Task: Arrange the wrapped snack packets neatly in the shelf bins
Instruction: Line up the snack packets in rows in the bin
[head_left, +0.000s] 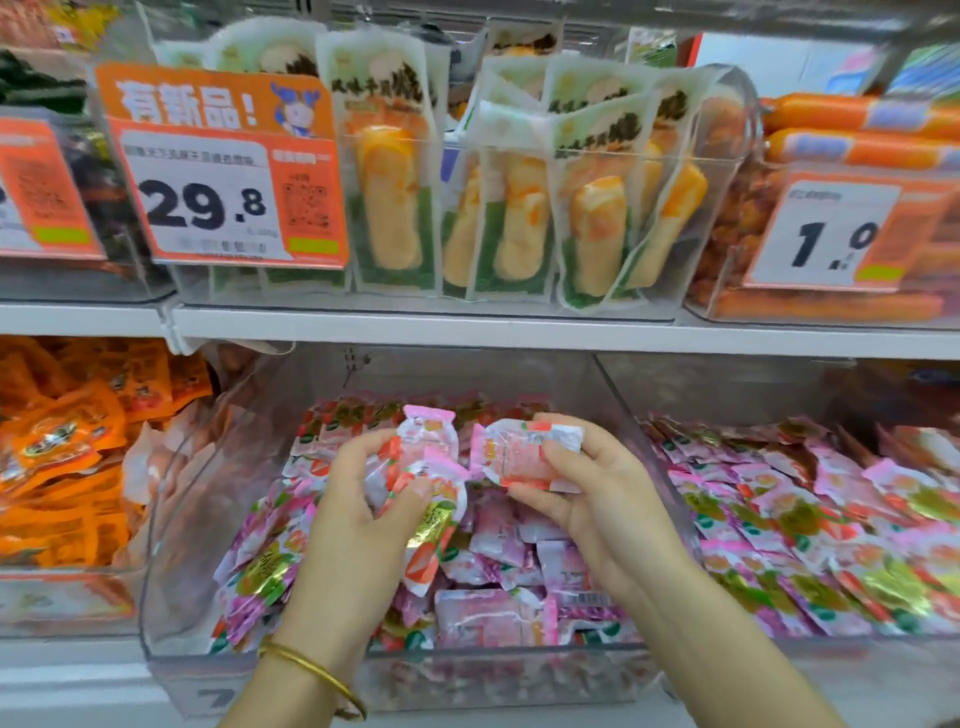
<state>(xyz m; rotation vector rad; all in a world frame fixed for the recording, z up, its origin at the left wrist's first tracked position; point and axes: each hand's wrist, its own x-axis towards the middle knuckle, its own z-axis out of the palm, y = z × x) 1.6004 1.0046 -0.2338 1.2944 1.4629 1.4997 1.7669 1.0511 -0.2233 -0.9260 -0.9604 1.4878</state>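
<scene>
Snack packets (423, 467) are held in both hands over a clear bin (519, 675).
Head view: a small bunch is gripped by the curled fingers (363, 449) of the left hand (358, 509); a single packet (524, 456) is pinched by the right hand (597, 499), above the pile (498, 587) in the bin.
</scene>
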